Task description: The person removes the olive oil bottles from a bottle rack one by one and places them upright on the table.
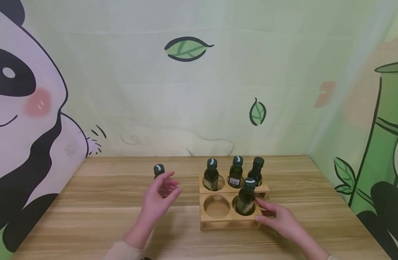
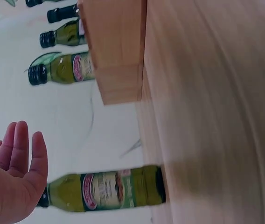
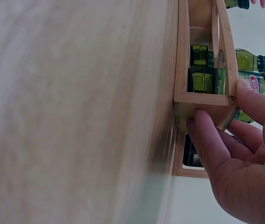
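A two-tier wooden bottle rack (image 1: 218,219) stands on the table, its round holes in two rows. Three small dark green bottles, one of them a back bottle (image 1: 236,175), stand in the upper row. Another bottle (image 1: 246,200) fills the front right hole; the front left hole shows bare wood. My right hand (image 1: 280,218) grips the rack's right end, thumb (image 3: 251,95) at the top board's edge and fingers against the end. To the rack's left, a labelled oil bottle (image 2: 109,190) stands upright on the table. My left hand (image 1: 158,198) is beside it, fingers loosely bent, partly hiding it.
The wooden table (image 1: 104,202) reaches back to a fabric backdrop (image 1: 133,90) printed with a panda, leaves and bamboo. Side panels of the same print flank the table on the left and right.
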`<state>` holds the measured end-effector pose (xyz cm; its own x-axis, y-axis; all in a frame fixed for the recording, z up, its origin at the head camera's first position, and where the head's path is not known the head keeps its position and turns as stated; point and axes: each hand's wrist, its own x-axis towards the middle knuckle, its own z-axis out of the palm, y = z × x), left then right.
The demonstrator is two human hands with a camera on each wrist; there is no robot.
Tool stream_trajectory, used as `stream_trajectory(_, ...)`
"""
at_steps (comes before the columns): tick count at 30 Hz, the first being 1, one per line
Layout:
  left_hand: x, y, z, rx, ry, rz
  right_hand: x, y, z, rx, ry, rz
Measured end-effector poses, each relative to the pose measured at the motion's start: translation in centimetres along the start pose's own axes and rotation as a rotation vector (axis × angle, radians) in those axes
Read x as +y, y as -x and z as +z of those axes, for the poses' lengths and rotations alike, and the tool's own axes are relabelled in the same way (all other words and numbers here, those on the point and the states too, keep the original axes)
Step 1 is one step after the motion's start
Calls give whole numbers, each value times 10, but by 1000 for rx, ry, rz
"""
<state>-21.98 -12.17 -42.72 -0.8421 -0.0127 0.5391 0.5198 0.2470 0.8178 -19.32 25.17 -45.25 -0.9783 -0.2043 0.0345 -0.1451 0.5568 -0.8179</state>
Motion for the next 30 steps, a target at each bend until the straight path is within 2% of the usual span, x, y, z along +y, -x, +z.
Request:
stream_trajectory(4,1,2,12,-60,38,-33,1,0,0,-3,-3,-4)
stream_trajectory(10,6,2,29,-145,18,-75,1,0,-1,-8,4,-10)
stream_trajectory(20,16,1,55,-278,22,-53,1,-1,0,-7,10,-12)
stream_trajectory(30,25,-2,77,-355,19,-35,0,-2,0,17,24,21)
